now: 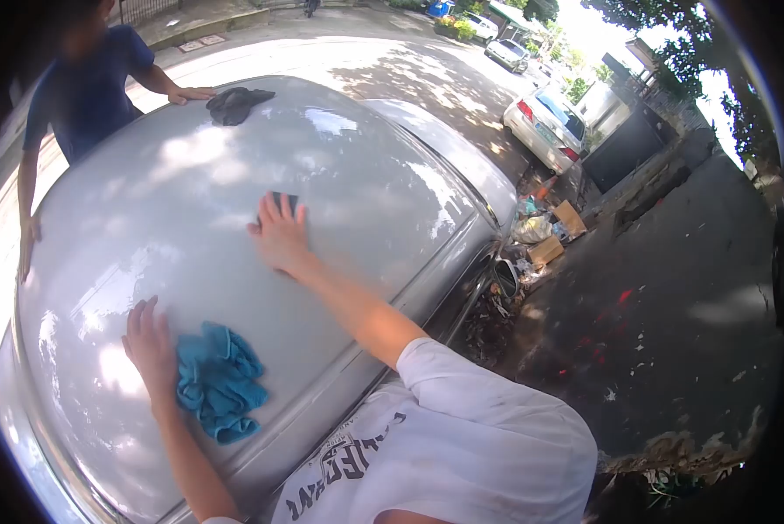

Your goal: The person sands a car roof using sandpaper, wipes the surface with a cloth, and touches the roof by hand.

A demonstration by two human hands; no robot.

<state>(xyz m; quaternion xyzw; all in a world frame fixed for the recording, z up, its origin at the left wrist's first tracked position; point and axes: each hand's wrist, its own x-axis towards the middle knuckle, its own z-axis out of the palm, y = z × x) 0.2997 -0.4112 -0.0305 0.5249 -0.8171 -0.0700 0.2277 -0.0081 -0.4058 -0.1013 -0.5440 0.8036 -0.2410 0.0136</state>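
Note:
The silver car roof [234,297] fills the middle of the view. On it, my right hand [280,234] presses down over a small dark rectangular pad [292,201], which sticks out past the fingertips; most of it is hidden under the fingers. My left hand [150,343] rests on the roof with its fingers apart and nothing held. Right beside that hand lies a crumpled blue cloth [221,382].
Across the roof, a person in a dark blue shirt [90,92] has both hands on the car, one near a dark cloth [237,105]. Cardboard boxes and bags of rubbish [545,236] lie along a wall [671,288]. A white car [545,128] is parked beyond.

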